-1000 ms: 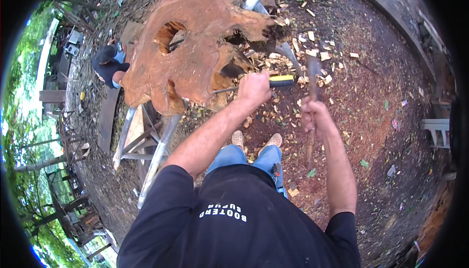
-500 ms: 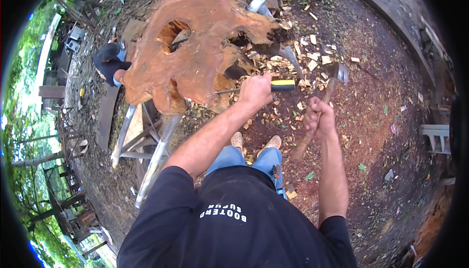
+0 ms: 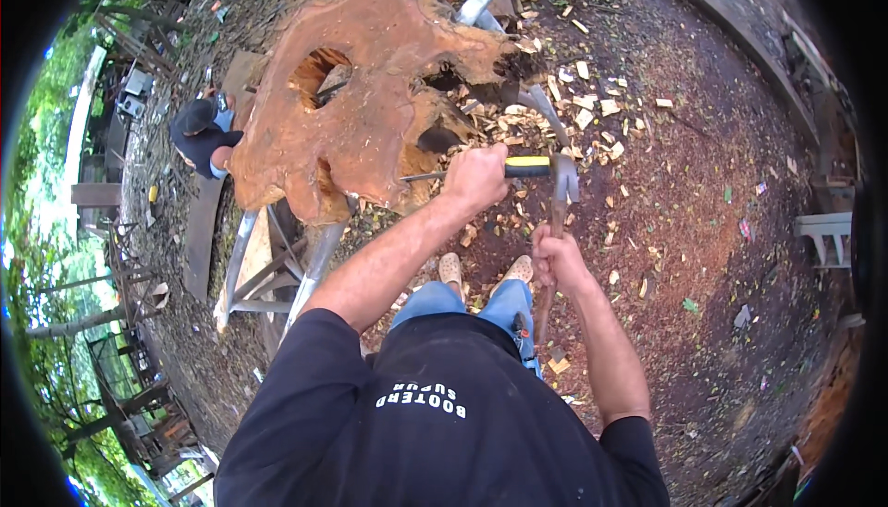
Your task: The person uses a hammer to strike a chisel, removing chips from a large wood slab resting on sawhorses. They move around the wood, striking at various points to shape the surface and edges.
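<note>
A large, irregular reddish-brown wood slab (image 3: 370, 63) with several holes rests on metal legs in front of me. My left hand (image 3: 477, 179) is closed around a chisel (image 3: 527, 167) with a yellow and black handle. Its blade points left, the tip at the slab's near edge. In my right hand (image 3: 561, 259) is the wooden shaft of a claw hammer (image 3: 564, 179), gripped about midway. The hammer's metal head is at the butt end of the chisel handle, seemingly touching it.
Pale wood chips (image 3: 585, 117) lie scattered on the brown ground beyond my right hand. Another person (image 3: 199, 132) in dark clothes crouches at the slab's left side. Metal legs (image 3: 319, 257) stand below the slab. A grey plastic chair (image 3: 823, 227) is at far right.
My right hand has swung the hammer leftward, bringing its head to the chisel's handle end. My left hand keeps its hold on the chisel at the slab's edge.
</note>
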`<action>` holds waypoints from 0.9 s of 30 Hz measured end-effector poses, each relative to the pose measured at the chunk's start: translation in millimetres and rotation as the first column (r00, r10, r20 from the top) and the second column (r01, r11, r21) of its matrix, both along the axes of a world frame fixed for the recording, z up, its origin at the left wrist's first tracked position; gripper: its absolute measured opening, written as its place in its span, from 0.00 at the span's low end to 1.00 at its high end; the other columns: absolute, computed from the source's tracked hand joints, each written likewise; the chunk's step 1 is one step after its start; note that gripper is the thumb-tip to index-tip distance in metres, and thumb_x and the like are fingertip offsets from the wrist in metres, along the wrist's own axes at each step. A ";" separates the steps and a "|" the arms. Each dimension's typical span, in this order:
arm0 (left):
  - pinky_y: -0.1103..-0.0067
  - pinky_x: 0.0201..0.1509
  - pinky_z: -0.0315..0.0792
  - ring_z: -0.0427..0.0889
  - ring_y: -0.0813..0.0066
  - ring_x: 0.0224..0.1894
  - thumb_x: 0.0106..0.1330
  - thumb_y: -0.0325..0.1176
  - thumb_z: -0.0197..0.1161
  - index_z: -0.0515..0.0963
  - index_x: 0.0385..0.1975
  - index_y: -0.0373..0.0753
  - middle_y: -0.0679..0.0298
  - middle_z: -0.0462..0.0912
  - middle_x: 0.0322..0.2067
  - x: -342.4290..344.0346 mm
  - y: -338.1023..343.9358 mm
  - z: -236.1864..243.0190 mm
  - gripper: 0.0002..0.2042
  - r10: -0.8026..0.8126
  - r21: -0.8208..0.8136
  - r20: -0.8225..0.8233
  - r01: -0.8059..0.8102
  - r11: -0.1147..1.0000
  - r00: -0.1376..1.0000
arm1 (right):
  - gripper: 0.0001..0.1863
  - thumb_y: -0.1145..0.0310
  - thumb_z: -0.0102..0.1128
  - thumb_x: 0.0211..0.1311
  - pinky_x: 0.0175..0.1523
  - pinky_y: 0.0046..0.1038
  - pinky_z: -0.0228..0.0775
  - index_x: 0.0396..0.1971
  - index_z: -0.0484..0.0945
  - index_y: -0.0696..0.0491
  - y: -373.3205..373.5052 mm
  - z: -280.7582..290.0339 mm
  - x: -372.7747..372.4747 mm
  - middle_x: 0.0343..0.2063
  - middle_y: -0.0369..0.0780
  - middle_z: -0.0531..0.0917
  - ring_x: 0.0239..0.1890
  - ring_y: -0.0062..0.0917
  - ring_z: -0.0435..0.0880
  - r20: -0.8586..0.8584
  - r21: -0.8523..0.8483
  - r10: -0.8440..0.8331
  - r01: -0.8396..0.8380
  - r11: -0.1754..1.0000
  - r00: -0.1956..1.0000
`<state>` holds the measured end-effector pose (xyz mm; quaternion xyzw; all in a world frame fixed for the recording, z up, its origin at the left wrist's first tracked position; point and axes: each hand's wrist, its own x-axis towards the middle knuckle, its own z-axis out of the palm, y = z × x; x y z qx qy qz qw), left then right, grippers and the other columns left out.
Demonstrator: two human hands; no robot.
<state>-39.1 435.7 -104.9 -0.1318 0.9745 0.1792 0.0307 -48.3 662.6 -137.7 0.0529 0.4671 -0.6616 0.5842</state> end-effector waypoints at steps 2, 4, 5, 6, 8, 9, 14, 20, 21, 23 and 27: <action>0.59 0.41 0.78 0.85 0.50 0.34 0.54 0.34 0.68 0.72 0.32 0.39 0.51 0.83 0.27 8.6 -3.0 -0.3 0.12 -0.053 0.000 0.035 0.053 0.999 0.998 | 0.05 0.74 0.54 0.52 0.13 0.25 0.64 0.30 0.70 0.54 7.2 -0.8 -4.8 0.12 0.34 0.70 0.08 0.19 0.66 -0.096 0.065 -0.040 0.046 0.997 0.995; 0.59 0.41 0.78 0.85 0.50 0.34 0.55 0.34 0.67 0.72 0.32 0.39 0.51 0.83 0.27 11.8 -3.8 -0.4 0.11 -0.059 -0.003 0.023 0.059 0.998 0.998 | 0.06 0.74 0.53 0.52 0.13 0.25 0.63 0.31 0.68 0.53 12.0 2.8 -8.3 0.12 0.32 0.69 0.08 0.19 0.65 -0.184 0.065 -0.143 0.157 0.985 0.972; 0.59 0.41 0.78 0.85 0.50 0.34 0.56 0.35 0.67 0.72 0.32 0.39 0.52 0.83 0.27 12.6 -4.4 0.7 0.11 -0.064 -0.006 0.012 0.064 0.998 0.998 | 0.06 0.74 0.53 0.52 0.13 0.25 0.63 0.31 0.68 0.53 11.7 2.8 -9.3 0.12 0.32 0.69 0.08 0.19 0.65 -0.187 0.061 -0.140 0.154 0.986 0.972; 0.60 0.40 0.79 0.85 0.51 0.34 0.56 0.35 0.67 0.72 0.32 0.39 0.52 0.83 0.27 13.1 -4.3 1.7 0.11 -0.072 -0.001 0.029 0.072 0.997 0.997 | 0.06 0.74 0.51 0.52 0.13 0.25 0.63 0.30 0.67 0.52 10.6 2.7 -10.6 0.12 0.32 0.68 0.08 0.19 0.65 -0.121 -0.085 -0.314 0.306 0.948 0.941; 0.60 0.39 0.79 0.85 0.51 0.34 0.56 0.35 0.66 0.72 0.32 0.39 0.52 0.83 0.27 11.1 -1.7 -0.3 0.11 -0.081 -0.002 0.029 0.081 0.997 0.996 | 0.04 0.74 0.48 0.52 0.13 0.25 0.63 0.26 0.64 0.50 0.7 13.8 -5.7 0.12 0.31 0.65 0.09 0.18 0.65 -0.005 -0.161 -0.550 0.543 0.824 0.835; 0.60 0.39 0.79 0.85 0.52 0.34 0.56 0.35 0.66 0.72 0.32 0.39 0.52 0.83 0.28 10.8 -1.0 -1.1 0.11 -0.088 -0.004 0.031 0.088 0.996 0.996 | 0.03 0.73 0.49 0.53 0.14 0.27 0.64 0.27 0.66 0.50 -4.4 2.6 4.4 0.13 0.32 0.67 0.09 0.18 0.65 0.017 -0.145 -0.474 0.471 0.870 0.880; 0.60 0.35 0.79 0.85 0.52 0.30 0.53 0.33 0.68 0.72 0.31 0.40 0.56 0.82 0.23 22.8 -5.9 -1.1 0.11 -0.162 -0.015 -0.042 0.162 0.987 0.986 | 0.04 0.74 0.53 0.54 0.14 0.27 0.64 0.30 0.69 0.53 26.8 -15.3 11.5 0.13 0.34 0.70 0.10 0.20 0.69 -0.227 0.149 -0.032 0.067 0.986 0.973; 0.62 0.30 0.78 0.84 0.58 0.27 0.48 0.33 0.69 0.72 0.26 0.42 0.59 0.80 0.22 37.4 -10.7 -1.8 0.12 -0.366 0.022 -0.117 0.371 0.928 0.923 | 0.04 0.73 0.51 0.54 0.15 0.29 0.65 0.29 0.67 0.51 50.4 -26.0 28.8 0.12 0.33 0.66 0.09 0.22 0.65 -0.042 0.055 -0.401 0.403 0.913 0.915; 0.64 0.28 0.78 0.83 0.59 0.25 0.48 0.34 0.69 0.72 0.25 0.43 0.62 0.78 0.19 44.9 -10.9 -1.0 0.11 -0.434 0.017 -0.184 0.444 0.896 0.882 | 0.04 0.72 0.50 0.55 0.15 0.29 0.65 0.29 0.66 0.51 56.2 -32.7 32.4 0.12 0.33 0.65 0.09 0.22 0.64 0.002 0.052 -0.455 0.455 0.889 0.890; 0.66 0.27 0.77 0.82 0.61 0.23 0.54 0.36 0.66 0.71 0.24 0.44 0.64 0.77 0.18 73.6 -14.1 0.1 0.09 -0.615 0.097 -0.133 0.628 0.772 0.777 | 0.03 0.72 0.49 0.55 0.15 0.30 0.65 0.30 0.66 0.51 70.0 -41.4 41.6 0.12 0.33 0.65 0.09 0.22 0.65 0.007 0.048 -0.453 0.452 0.891 0.891; 0.67 0.24 0.75 0.80 0.62 0.21 0.65 0.39 0.64 0.70 0.22 0.45 0.66 0.74 0.17 111.5 2.3 -8.5 0.13 -0.768 0.190 -0.172 0.786 0.588 0.616 | 0.04 0.72 0.50 0.55 0.15 0.30 0.65 0.31 0.67 0.52 82.7 -41.2 41.8 0.12 0.33 0.66 0.09 0.22 0.65 -0.003 0.106 -0.448 0.446 0.889 0.894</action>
